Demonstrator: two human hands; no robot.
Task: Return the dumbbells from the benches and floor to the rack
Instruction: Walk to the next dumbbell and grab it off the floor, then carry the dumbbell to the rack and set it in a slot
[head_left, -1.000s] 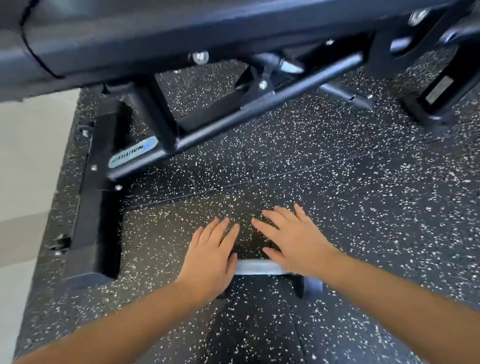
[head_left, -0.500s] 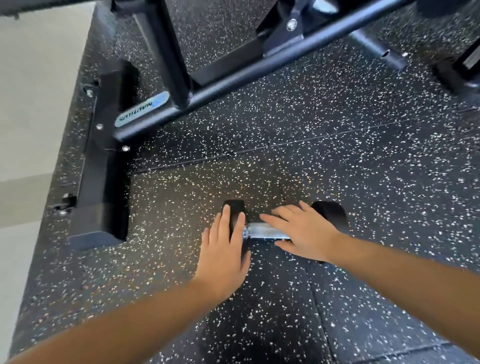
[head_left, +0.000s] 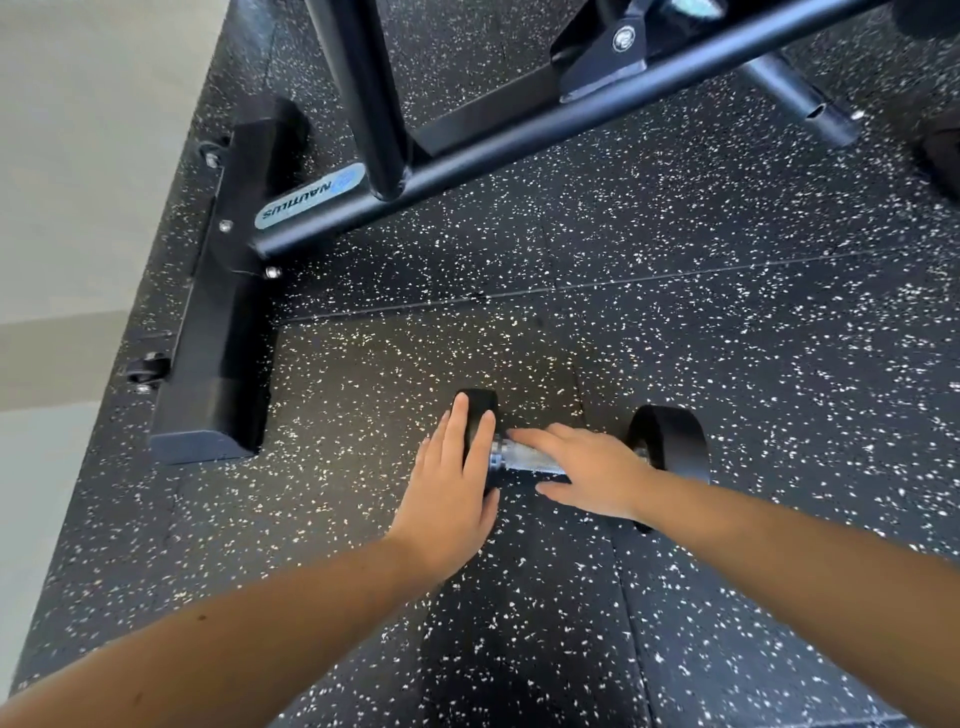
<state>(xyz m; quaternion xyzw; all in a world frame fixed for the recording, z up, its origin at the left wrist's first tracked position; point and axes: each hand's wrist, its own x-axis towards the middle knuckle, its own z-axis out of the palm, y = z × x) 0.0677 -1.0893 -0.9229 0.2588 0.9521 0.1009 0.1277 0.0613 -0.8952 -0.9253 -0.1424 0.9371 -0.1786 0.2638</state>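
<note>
A single head-worn camera looks steeply down, close over the speckled floor (head_left: 727, 312) and bench frame (head_left: 498, 148).

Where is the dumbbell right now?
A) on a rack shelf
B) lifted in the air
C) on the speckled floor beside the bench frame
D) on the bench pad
C: the dumbbell lies on the speckled floor near the bench frame, the left hand flat over one head and the right hand over its handle.

Black steel frame (head_left: 519, 150) with a NAUTILUS label (head_left: 310, 203) is seen standing on speckled rubber floor (head_left: 727, 322); pale surface (head_left: 78, 156) is seen at left.
</note>
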